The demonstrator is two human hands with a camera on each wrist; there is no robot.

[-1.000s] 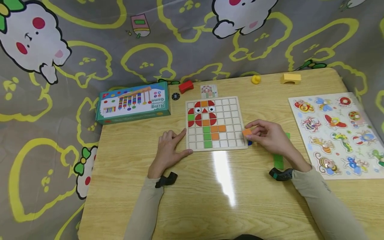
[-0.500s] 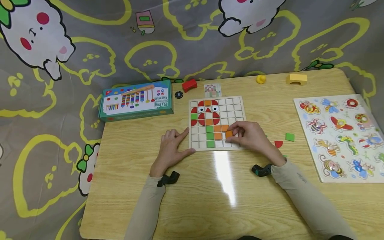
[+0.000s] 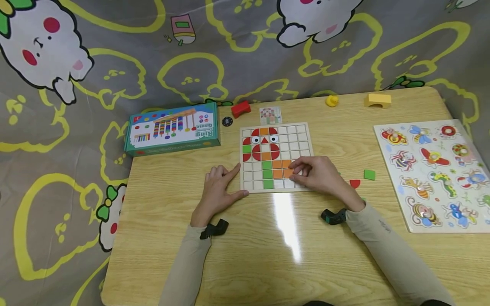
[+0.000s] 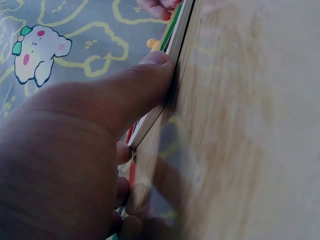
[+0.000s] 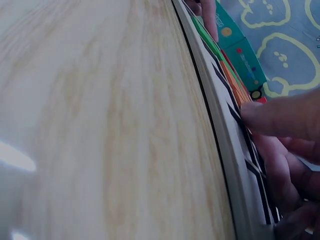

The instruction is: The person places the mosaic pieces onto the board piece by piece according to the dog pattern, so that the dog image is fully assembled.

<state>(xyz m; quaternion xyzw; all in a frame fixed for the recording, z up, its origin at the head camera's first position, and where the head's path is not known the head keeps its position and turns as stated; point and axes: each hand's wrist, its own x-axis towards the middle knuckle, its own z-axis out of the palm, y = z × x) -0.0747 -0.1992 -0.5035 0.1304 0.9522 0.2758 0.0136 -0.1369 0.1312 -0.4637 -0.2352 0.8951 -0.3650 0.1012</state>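
A wooden grid board [image 3: 248, 175] lies on the table, partly filled with red, orange and green tiles and eye tiles. At its left edge my left hand [image 3: 217, 190] rests with thumb and index finger spread, the thumb at the near corner; the left wrist view shows that thumb [image 4: 152, 70] against the board's side. Over the board's right part, my right hand [image 3: 320, 173] pinches an orange square tile [image 3: 287, 173] by its right side. The tile sits in a cell beside other orange tiles [image 3: 277, 164]. My right hand covers several cells.
Right of the board lie a red piece [image 3: 354, 183] and a green tile [image 3: 369, 174]. An insect puzzle board [image 3: 400, 178] is farther right. Behind are a pattern card [image 3: 270, 115], a red block [image 3: 240, 109], a rubber duck [image 3: 332, 100], an arch block [image 3: 378, 100] and a game box [image 3: 172, 127].
My right hand has carried the orange tile leftward from beside the board and lowered it into a cell next to the other orange tiles. My left hand has stayed at the board's edge.
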